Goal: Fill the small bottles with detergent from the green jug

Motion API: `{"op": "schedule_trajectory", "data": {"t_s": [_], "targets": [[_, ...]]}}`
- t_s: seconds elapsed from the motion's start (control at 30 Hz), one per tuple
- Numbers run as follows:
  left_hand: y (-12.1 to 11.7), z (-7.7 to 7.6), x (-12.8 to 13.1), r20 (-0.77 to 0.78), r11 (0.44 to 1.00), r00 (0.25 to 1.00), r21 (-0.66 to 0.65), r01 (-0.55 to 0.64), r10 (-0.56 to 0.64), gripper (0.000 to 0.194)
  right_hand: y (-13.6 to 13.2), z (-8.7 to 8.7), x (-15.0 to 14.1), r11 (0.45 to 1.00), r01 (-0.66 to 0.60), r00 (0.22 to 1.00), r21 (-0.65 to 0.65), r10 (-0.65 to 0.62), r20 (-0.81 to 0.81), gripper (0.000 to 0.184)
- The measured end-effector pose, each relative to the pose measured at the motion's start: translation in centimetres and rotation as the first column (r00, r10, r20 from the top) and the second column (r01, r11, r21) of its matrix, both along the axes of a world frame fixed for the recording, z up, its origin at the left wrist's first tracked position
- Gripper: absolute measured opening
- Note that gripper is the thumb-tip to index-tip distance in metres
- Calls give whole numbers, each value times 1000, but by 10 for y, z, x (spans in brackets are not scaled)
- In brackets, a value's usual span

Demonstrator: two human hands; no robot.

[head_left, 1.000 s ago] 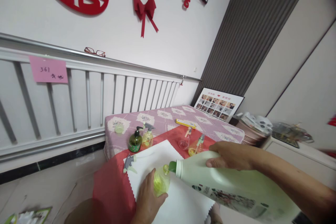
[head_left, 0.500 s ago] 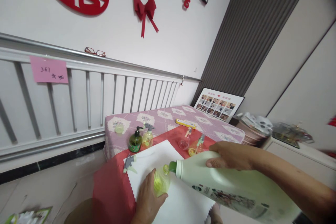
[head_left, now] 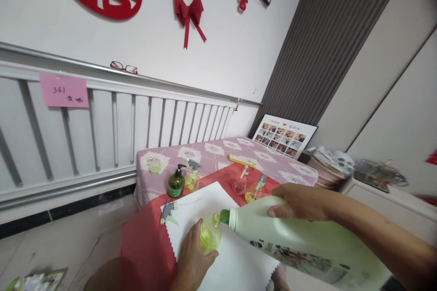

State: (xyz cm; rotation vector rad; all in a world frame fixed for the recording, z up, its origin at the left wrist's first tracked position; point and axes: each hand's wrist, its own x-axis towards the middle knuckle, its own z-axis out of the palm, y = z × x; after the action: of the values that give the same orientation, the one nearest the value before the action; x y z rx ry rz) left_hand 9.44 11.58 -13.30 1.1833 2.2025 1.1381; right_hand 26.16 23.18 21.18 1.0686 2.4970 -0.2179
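Note:
My left hand (head_left: 195, 257) is wrapped round a small clear spray bottle (head_left: 210, 235) with yellow-green liquid in it and no head on its neck. In my right hand (head_left: 295, 202) is a large pale green detergent jug (head_left: 307, 245), tilted on its side. The jug's green spout meets or nearly touches the small bottle's mouth; I cannot tell whether liquid is flowing. A grey trigger sprayer head (head_left: 168, 213) lies at the left edge of the white sheet (head_left: 239, 259) beneath my hands.
Behind the sheet stand a dark green pump bottle (head_left: 176, 183), a spray bottle (head_left: 192, 179) and two more trigger bottles (head_left: 240, 183). A yellow box (head_left: 241, 160) lies on the patterned tablecloth (head_left: 213, 148). A white radiator (head_left: 136, 113) runs along the left.

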Motion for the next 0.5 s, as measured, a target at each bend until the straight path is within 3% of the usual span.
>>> {"op": "schedule_trajectory", "data": {"t_s": [0.5], "targets": [[-1,3,0,8,1000,1000,-15,2,-2,93,-2,1,0,1000,0,1000,-8,0,1,44]]}}
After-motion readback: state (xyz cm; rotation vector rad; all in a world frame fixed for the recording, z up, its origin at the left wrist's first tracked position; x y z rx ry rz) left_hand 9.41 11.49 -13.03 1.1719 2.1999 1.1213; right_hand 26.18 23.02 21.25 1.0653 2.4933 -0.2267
